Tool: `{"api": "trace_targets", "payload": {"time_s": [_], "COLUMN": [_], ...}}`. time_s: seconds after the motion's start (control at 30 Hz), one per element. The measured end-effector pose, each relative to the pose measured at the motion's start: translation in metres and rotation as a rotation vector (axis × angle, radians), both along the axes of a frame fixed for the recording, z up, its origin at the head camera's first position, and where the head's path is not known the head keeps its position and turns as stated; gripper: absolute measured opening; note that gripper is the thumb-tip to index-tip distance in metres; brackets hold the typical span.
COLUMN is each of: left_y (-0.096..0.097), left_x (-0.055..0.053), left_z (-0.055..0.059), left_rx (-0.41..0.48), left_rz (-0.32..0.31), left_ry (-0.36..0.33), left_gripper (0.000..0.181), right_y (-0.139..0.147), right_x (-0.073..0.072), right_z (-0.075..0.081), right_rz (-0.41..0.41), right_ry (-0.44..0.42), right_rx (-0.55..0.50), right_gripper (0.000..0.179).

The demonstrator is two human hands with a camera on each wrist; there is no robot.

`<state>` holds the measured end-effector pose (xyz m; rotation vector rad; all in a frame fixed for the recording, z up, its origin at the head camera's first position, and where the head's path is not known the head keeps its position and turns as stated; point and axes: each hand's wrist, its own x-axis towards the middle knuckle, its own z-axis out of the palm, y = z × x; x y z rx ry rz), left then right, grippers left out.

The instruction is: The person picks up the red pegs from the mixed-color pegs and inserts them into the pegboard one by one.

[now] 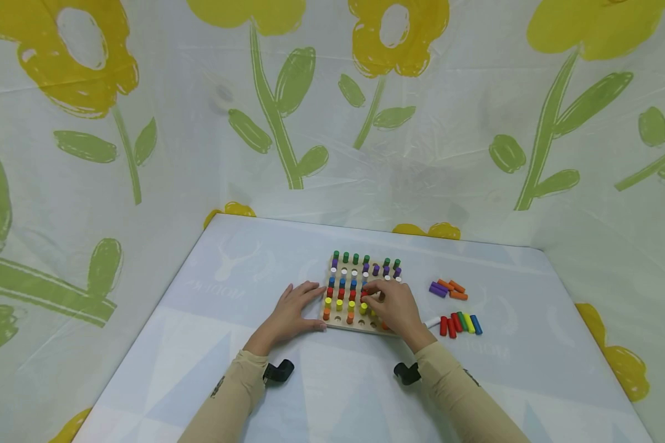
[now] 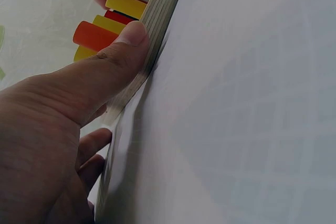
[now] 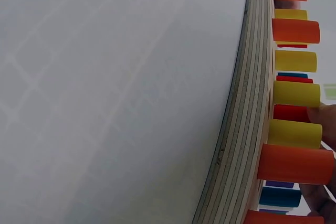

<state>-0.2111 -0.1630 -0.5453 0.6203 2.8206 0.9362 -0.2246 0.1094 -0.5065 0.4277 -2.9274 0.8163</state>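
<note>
Because the pale plywood pegboard (image 3: 252,103) could slide when pushed, the left hand (image 1: 294,311) seems to brace it: fingers outstretched along its left side, thumb against the near edge. To its right, the right hand (image 1: 396,307) reaches over the board, pinching an upright red cylindrical peg (image 3: 290,113) beyond the yellow cylindrical pegs (image 3: 297,93); a fingertip hold probably suits such close neighbours. Standing pegs form single-colour rows, with bare holes among the orange cylindrical pegs (image 1: 350,318) nearest the wrists.

Right of the right hand, on the pale patterned bench (image 1: 332,400), loose cylindrical pegs lie gathered, probably for easy picking: purple (image 1: 438,290) beside orange (image 1: 459,296), and, nearer, a side-by-side line of red (image 1: 452,328), green, yellow and blue (image 1: 476,325).
</note>
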Motion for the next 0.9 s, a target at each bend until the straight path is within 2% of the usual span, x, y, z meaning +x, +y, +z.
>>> {"api": "trace_targets", "payload": {"time_s": [0.27,0.6,0.9], "left_y": [0.0005,0.0003,0.0015], "left_x": [-0.0006,-0.0007,-0.0016], "left_z": [-0.0002,-0.0007,-0.0023], "left_rx": [-0.016,-0.002,-0.025], "left_rz": [0.003,-0.003,0.015], "left_ry": [-0.019,0.010,-0.018], "left_gripper": [0.090,0.088,0.089], "right_y": [0.0009,0.0056,0.0089], "right_x": [0.0009,0.0030,0.0060], "right_z": [0.0017,-0.0015,-0.0004], "right_rz": [0.004,-0.014,-0.023], "right_ry": [0.003,-0.002,0.024], "right_rx": [-0.019,-0.035,-0.048], "right_gripper": [0.024,0.021,0.021]}}
